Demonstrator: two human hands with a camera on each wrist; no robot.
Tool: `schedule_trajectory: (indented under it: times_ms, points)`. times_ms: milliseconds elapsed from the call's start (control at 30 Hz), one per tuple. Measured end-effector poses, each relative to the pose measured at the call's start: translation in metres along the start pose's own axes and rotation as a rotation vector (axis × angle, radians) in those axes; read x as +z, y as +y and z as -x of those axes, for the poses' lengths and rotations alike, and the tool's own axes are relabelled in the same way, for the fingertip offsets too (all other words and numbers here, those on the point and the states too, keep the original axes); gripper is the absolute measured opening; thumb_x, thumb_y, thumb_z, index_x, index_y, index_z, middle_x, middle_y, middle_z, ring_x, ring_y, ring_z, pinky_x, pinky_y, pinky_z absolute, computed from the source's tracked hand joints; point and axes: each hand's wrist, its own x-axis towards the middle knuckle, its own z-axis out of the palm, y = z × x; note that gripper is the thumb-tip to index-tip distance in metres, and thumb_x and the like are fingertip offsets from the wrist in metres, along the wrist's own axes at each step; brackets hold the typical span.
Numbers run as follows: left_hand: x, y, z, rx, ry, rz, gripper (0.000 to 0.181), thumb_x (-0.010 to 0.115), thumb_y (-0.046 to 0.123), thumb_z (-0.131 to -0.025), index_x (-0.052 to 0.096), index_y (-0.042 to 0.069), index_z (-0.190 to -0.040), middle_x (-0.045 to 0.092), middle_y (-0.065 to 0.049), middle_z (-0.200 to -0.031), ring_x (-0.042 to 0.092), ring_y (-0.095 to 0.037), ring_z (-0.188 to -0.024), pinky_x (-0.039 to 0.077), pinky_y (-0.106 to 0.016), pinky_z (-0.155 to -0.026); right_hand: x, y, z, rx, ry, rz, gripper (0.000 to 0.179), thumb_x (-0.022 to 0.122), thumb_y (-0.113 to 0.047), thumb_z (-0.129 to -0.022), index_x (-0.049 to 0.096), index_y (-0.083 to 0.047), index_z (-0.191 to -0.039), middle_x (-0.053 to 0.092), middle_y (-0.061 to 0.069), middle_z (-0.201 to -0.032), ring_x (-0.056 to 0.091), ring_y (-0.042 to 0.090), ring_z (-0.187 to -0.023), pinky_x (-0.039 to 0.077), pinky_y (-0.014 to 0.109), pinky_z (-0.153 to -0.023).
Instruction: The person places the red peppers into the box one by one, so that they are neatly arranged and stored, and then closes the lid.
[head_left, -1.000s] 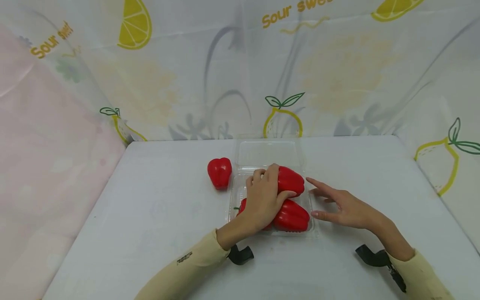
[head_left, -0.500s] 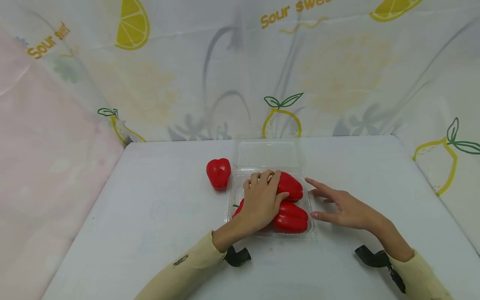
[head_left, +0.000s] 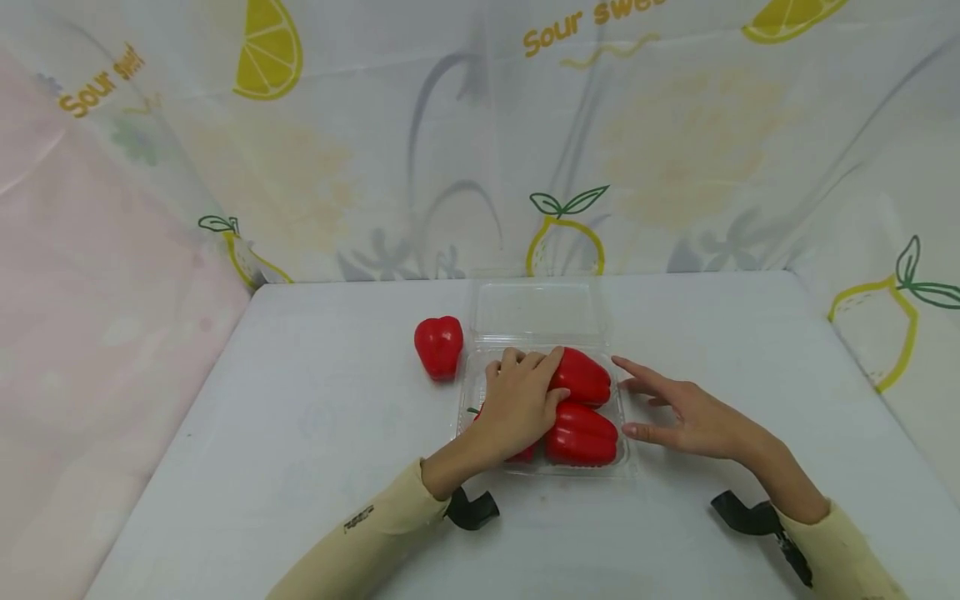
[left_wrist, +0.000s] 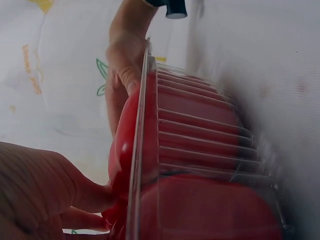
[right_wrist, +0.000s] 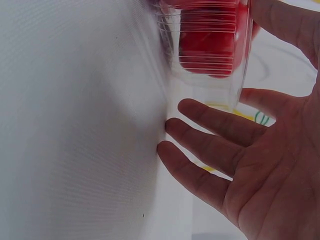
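My left hand (head_left: 517, 400) grips a red bell pepper (head_left: 583, 377) from its left end, at the far right of a clear plastic clamshell box (head_left: 474, 392). Its thumb and forefinger lie on either side of that pepper. A second red pepper (head_left: 581, 435) lies just nearer in the box, and a third (head_left: 519, 456), with a green stem, is mostly hidden under the left hand. In the left wrist view the thumb (left_wrist: 95, 195) presses close to the peppers. My right hand (head_left: 690, 412) stays beside the box's right wall, fingers spread and relaxed, holding nothing.
Another red bell pepper (head_left: 439, 346) lies on the white table (head_left: 322, 433), left of the box. The box's clear lid (head_left: 536, 307) is folded back toward the printed cloth (head_left: 465, 150) behind the table. Black wrist mounts (head_left: 472, 510) hang below both wrists.
My left hand has come nearer and lower with the far pepper, which now sits deeper in the box beside the near one. The right hand has stayed in place.
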Motion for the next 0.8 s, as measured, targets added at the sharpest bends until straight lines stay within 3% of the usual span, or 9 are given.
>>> schedule_trajectory:
  times_ms: [400, 800]
  points:
    - [-0.009, -0.007, -0.002, -0.011, -0.095, 0.018, 0.065, 0.069, 0.030, -0.092, 0.042, 0.014, -0.149, 0.060, -0.006, -0.128, 0.047, -0.026, -0.112, 0.039, -0.045, -0.088, 0.001, 0.002, 0.000, -0.002, 0.004, 0.004, 0.084, 0.071, -0.040, -0.087, 0.028, -0.019, -0.156, 0.056, 0.015, -0.137, 0.056, 0.035, -0.121, 0.050, 0.057, -0.088]
    - [-0.015, -0.027, 0.008, 0.008, 0.004, 0.087, 0.064, 0.074, 0.031, -0.088, 0.050, 0.012, -0.143, 0.058, -0.007, -0.134, 0.048, -0.026, -0.113, 0.042, -0.044, -0.089, 0.001, 0.001, 0.000, 0.003, 0.004, 0.016, 0.085, 0.071, -0.041, -0.086, 0.027, -0.019, -0.156, 0.056, 0.015, -0.136, 0.057, 0.035, -0.120, 0.050, 0.058, -0.088]
